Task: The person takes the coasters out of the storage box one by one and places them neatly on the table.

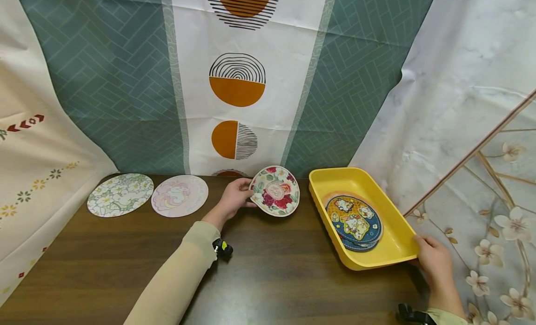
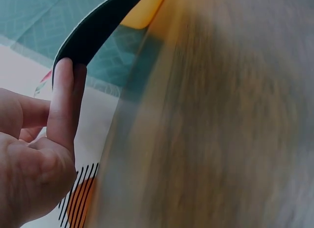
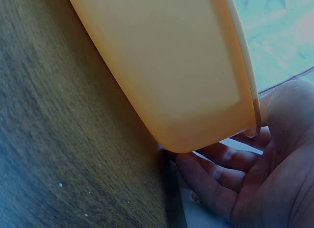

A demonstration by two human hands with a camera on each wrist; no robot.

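Note:
My left hand pinches the left edge of a round mat printed with red and pink flowers. The mat is held up on edge near the back of the table. In the left wrist view its dark underside shows, with fingers pressed against it. At the right, my right hand grips the near right corner of a yellow tray. The right wrist view shows fingers curled under that corner of the tray. Inside the tray lies a stack of round mats, a blue cartoon one on top.
Two more round mats lie side by side at the back left of the brown table: a green-and-white floral one and a pale pink one. Patterned cloth hangs behind the table and along both sides.

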